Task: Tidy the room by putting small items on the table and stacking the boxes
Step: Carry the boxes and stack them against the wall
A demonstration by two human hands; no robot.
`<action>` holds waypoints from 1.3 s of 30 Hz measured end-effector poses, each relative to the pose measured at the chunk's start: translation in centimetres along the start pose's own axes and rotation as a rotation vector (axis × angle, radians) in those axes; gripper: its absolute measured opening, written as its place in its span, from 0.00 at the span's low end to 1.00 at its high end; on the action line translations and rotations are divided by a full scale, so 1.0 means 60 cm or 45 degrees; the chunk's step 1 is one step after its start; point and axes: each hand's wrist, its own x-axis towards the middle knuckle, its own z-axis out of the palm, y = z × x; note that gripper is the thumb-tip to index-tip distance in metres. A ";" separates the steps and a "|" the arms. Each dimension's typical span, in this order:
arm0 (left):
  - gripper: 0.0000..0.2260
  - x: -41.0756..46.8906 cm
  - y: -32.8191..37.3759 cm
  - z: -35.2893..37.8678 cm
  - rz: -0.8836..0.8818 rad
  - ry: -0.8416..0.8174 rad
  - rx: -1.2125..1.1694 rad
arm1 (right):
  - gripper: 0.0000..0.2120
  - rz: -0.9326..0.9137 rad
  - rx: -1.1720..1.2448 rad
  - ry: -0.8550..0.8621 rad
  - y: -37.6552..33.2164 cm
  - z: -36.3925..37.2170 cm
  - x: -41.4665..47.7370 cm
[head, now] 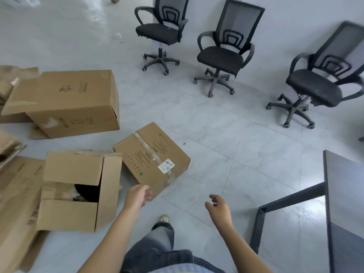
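Bright, even daylight w/ soft shadows; glare washing out the floor top left. Wide-angle lens bending the edges, chairs smearing w/ slight blur.

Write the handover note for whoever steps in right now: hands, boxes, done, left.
Left hand: open, at the near corner of the taped box, no grip yet.
Right hand: open, empty, apart from the box.
Boxes: taped box, open box and big box all on the floor, unstacked.
Table: at right.
Done: nothing visible.
Left: stack boxes.
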 end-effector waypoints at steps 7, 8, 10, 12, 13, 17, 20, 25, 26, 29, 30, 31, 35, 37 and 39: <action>0.06 0.107 0.154 0.076 0.055 -0.117 0.043 | 0.18 0.125 0.073 0.098 -0.074 -0.020 0.090; 0.06 0.113 0.156 0.093 0.036 -0.145 0.079 | 0.17 0.153 0.077 0.098 -0.071 -0.021 0.096; 0.06 0.121 0.149 0.129 -0.022 -0.223 0.161 | 0.17 0.203 0.094 0.105 -0.064 -0.030 0.113; 0.06 0.130 0.146 0.166 -0.096 -0.293 0.245 | 0.17 0.251 0.112 0.120 -0.061 -0.047 0.145; 0.06 0.136 0.152 0.183 -0.119 -0.310 0.272 | 0.17 0.266 0.131 0.127 -0.062 -0.056 0.167; 0.06 0.185 0.223 0.252 -0.068 -0.220 0.233 | 0.17 0.231 0.149 0.123 -0.083 -0.104 0.275; 0.07 0.229 0.283 0.332 -0.013 -0.129 0.185 | 0.18 0.149 0.130 0.097 -0.096 -0.167 0.373; 0.07 0.241 0.349 0.523 -0.031 -0.174 0.168 | 0.17 0.068 0.152 0.164 -0.123 -0.331 0.541; 0.06 0.237 0.359 0.557 -0.037 -0.193 0.178 | 0.17 0.066 0.160 0.173 -0.129 -0.360 0.567; 0.06 0.244 0.390 0.626 0.052 -0.238 0.235 | 0.17 0.020 0.170 0.162 -0.143 -0.417 0.645; 0.06 0.253 0.404 0.634 0.077 -0.209 0.244 | 0.18 0.023 0.169 0.134 -0.151 -0.424 0.671; 0.06 0.266 0.415 0.635 0.083 -0.157 0.232 | 0.18 0.031 0.162 0.088 -0.161 -0.426 0.694; 0.06 0.316 0.438 0.609 -0.023 0.084 0.093 | 0.19 -0.051 0.054 -0.146 -0.213 -0.396 0.764; 0.06 0.348 0.444 0.602 -0.122 0.179 -0.008 | 0.19 -0.132 -0.033 -0.244 -0.249 -0.377 0.800; 0.06 0.383 0.456 0.601 -0.193 0.244 -0.091 | 0.19 -0.195 -0.114 -0.301 -0.287 -0.363 0.841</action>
